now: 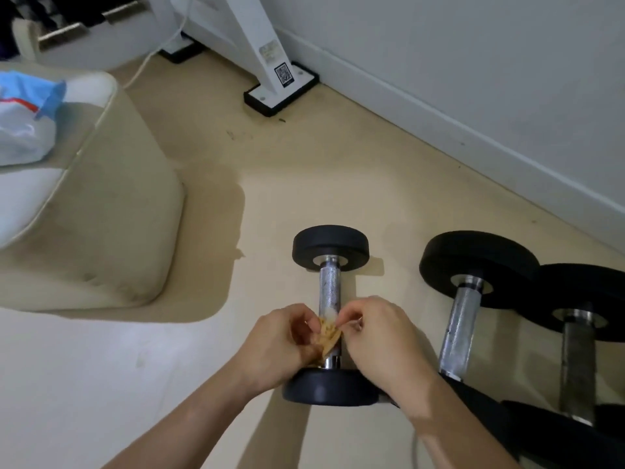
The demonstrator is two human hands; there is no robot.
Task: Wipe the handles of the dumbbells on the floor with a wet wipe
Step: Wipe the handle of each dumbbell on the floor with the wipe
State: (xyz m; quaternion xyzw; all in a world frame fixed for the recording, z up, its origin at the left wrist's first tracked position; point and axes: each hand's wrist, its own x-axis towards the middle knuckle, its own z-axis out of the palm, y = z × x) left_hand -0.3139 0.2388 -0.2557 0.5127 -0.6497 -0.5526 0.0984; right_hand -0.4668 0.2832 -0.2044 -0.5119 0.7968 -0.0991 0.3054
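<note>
A small dumbbell (330,289) with black end weights and a knurled metal handle lies on the floor in front of me. Both hands meet over the near half of its handle. My left hand (280,346) and my right hand (382,343) pinch a crumpled, brown-stained wet wipe (327,333) between their fingertips, just above the handle. Two bigger dumbbells lie to the right: one (461,319) with a bright metal handle, and another (578,360) with a darker handle, its near end cut off by the frame.
A cream cushioned seat (101,211) stands at the left with a blue and white wipe packet (27,120) on top. White equipment legs on black feet (280,93) stand at the back by the wall (473,79). Beige floor (304,170) lies between.
</note>
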